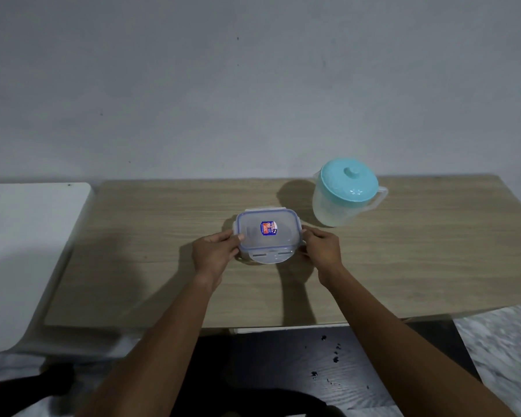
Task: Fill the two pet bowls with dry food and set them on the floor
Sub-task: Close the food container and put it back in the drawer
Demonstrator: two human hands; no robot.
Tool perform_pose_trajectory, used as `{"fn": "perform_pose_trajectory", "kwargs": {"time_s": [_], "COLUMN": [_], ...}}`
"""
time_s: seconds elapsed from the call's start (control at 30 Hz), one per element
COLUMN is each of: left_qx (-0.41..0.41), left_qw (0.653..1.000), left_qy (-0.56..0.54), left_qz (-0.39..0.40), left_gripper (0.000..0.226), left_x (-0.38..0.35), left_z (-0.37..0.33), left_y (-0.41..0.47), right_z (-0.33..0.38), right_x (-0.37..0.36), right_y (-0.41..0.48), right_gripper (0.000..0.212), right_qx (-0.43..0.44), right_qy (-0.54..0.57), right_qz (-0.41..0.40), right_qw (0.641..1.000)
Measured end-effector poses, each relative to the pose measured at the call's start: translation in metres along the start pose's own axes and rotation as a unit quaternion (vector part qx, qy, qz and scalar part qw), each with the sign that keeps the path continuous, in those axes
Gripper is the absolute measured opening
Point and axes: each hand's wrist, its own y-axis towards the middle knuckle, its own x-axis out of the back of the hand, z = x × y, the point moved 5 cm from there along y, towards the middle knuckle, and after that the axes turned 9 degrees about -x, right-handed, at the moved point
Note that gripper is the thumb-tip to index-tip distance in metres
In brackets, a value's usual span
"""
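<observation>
Already both hands, left hand [215, 254] and right hand [321, 251], clasped the clip-lid food container [266, 237] by its ends on the wooden table [163, 236]. No pet bowls showed. Popped carelessly, its latches might jolt it and scatter kibble.

Desk [163, 281] lies bare from six round to twelve o'clock of the clear container [268, 236], while the lidded pitcher [343, 197] blocks two o'clock, standing near.

Both forearms bare to the elbow, no sleeves; hands without rings, watch or gloves
</observation>
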Motion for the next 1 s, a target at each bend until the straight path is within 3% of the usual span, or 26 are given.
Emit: {"fn": "perform_pose_trajectory", "kwargs": {"time_s": [0.2, 0.4, 0.53, 0.57, 0.67, 0.77, 0.87, 0.93, 1.0], "left_qx": [0.006, 0.051, -0.029, -0.068, -0.127, -0.159, -0.2, -0.237, -0.257], "left_qw": [1.0, 0.997, 0.984, 0.972, 0.914, 0.8, 0.706, 0.679, 0.678], "left_qy": [0.024, 0.062, 0.17, 0.22, 0.345, 0.478, 0.598, 0.633, 0.633], "left_qz": [-0.004, 0.023, 0.033, 0.047, 0.171, 0.325, 0.322, 0.286, 0.27], "left_gripper": [0.046, 0.024, 0.02, 0.03, 0.099, 0.14, 0.135, 0.121, 0.113], "left_x": [-0.002, -0.006, -0.002, -0.002, -0.015, -0.038, -0.044, -0.046, -0.048], "left_z": [0.0, 0.003, -0.011, -0.019, -0.038, -0.045, -0.046, -0.045, -0.043], "left_y": [0.001, -0.001, 0.002, 0.006, 0.018, 0.019, 0.023, 0.024, 0.023], "right_z": [-0.007, -0.011, 0.002, 0.011, 0.044, 0.059, 0.061, 0.06, 0.06], "right_x": [-0.01, -0.009, -0.004, -0.002, -0.01, -0.029, -0.044, -0.05, -0.054], "right_y": [-0.018, -0.015, -0.014, -0.012, -0.011, -0.007, 0.0, 0.003, 0.006], "right_gripper": [0.031, 0.027, 0.037, 0.05, 0.101, 0.136, 0.132, 0.125, 0.122], "right_qx": [0.049, 0.037, 0.054, 0.069, 0.17, 0.236, 0.264, 0.288, 0.301], "right_qy": [-0.008, 0.009, -0.096, -0.139, -0.247, -0.474, -0.572, -0.586, -0.579], "right_qz": [0.019, 0.023, 0.017, 0.019, 0.136, 0.222, 0.205, 0.18, 0.175], "right_qw": [0.999, 0.999, 0.994, 0.988, 0.944, 0.819, 0.749, 0.736, 0.737]}}
